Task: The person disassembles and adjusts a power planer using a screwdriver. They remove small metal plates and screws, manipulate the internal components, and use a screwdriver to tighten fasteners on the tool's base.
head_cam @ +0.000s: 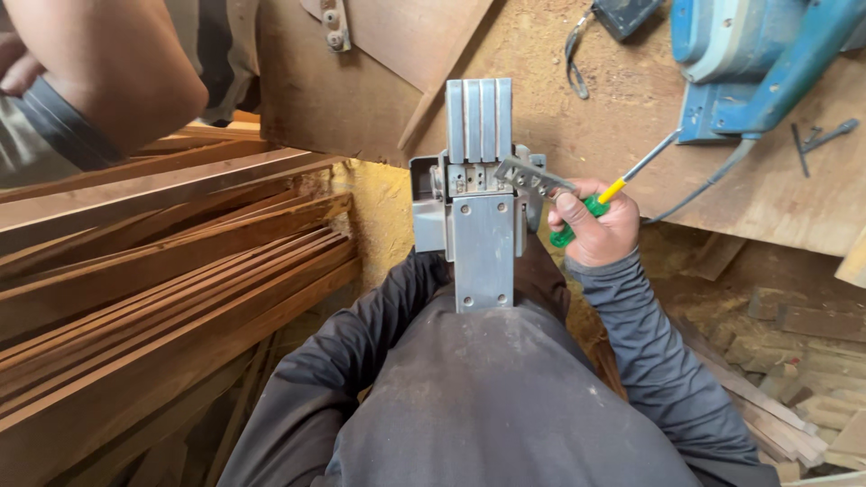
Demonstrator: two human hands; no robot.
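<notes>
Right hand [594, 227] is clenched around a green-handled screwdriver [603, 197] and a small metal plate [530, 177], beside the grey planer [478, 194] braced against the torso (left hand hidden, state undeterminable). Timber strips [162, 271] lie left.

Grey metal planer body [481, 212], upside down, flat sole plate up, propped against the person's lap, front end pointing away toward the desk. Ribbed front plate at far end, screw holes in near plate. Small perforated metal blade plate [530, 178] tilted at its right side. Green-and-yellow-handled screwdriver [603, 198] gripped beside it, shaft angled up-right.
</notes>
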